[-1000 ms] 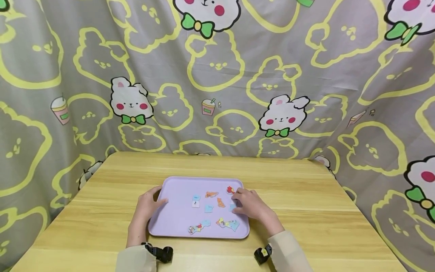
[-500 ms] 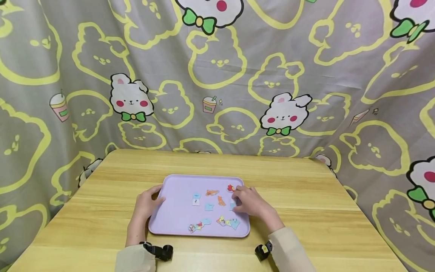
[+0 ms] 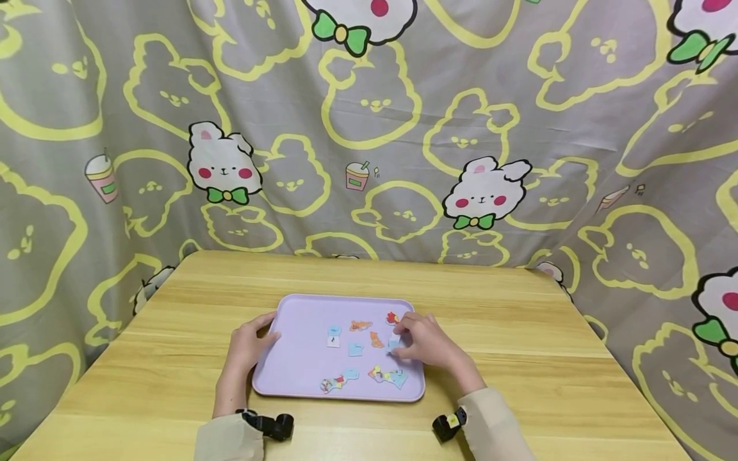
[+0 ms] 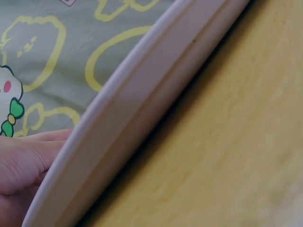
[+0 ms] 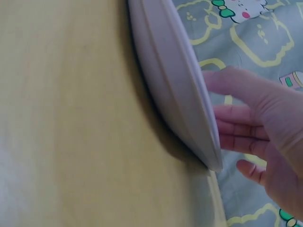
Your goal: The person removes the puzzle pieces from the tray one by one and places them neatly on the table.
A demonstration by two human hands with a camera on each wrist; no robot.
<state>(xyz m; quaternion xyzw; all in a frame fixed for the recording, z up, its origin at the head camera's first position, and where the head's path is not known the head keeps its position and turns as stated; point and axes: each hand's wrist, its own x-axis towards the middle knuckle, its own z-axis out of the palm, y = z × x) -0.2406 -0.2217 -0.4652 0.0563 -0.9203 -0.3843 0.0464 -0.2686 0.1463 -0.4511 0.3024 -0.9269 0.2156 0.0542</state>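
Lilac and smooth, a rimmed tray is lying on a pale wooden bench, well in from the bench's far, left and right edges. Flat, irregular picture pieces are lying on it, mostly toward the tray's right half. A pale-blue piece is sitting near the tray's right edge, on the near side of a red piece and to the right of the orange pieces.

The pieces are probably behaving like thin card: light, fairly stiff, liable to bend at narrow tips and to skid on the tray. Opposite edges are likely offering the best hold, between thumb and fingertip.

Both forearms are slanting inward from the near side. The left hand is holding the tray's left edge, thumb over the rim, fingers along the outside. The right hand is arching over the right edge with bent fingers, thumb and fingertips flanking the pale-blue piece; whether they are pinching it, the views are not revealing.
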